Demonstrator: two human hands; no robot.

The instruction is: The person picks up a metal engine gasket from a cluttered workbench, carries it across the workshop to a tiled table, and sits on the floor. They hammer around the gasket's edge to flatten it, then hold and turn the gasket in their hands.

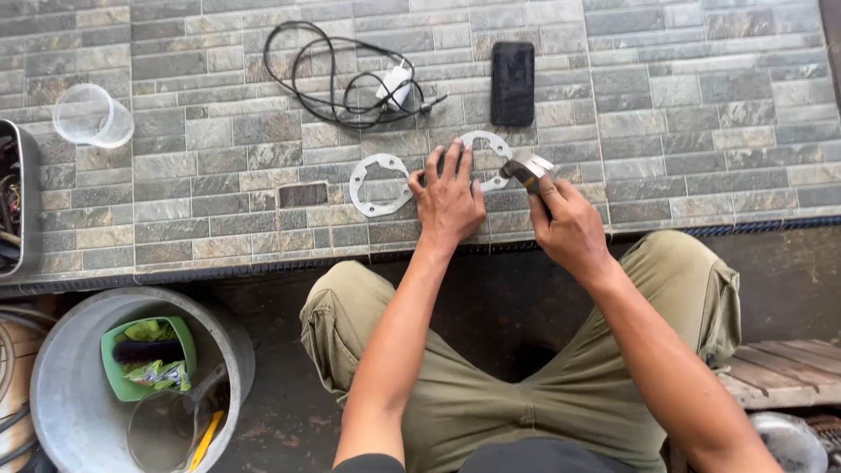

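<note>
The person sits low in front of a floor of grey stone-pattern tiles (683,105), with both hands at the near edge of it. The left hand (448,200) lies flat, fingers spread, and presses down on a thin gasket (487,151). This gasket is pale grey, flat like paper or thin sheet, with a large round opening in the middle and small lobes around its outline; the hand covers its near part, so the full shape cannot be seen. The right hand (569,229) is closed around a small scraper (528,170), which has a dark handle and a wide shiny blade. The blade tip is at the right edge of the gasket, touching it or just beside it.

A second gasket (378,184) of the same pale colour lies just to the left of the left hand; it is a ring with small ears and holes.

Farther away lie a black phone (512,83), a black cable with a white charger (350,83), and a clear plastic cup (90,116) on its side. A metal bucket (61,394) stands at the lower left, with a green tub inside.
</note>
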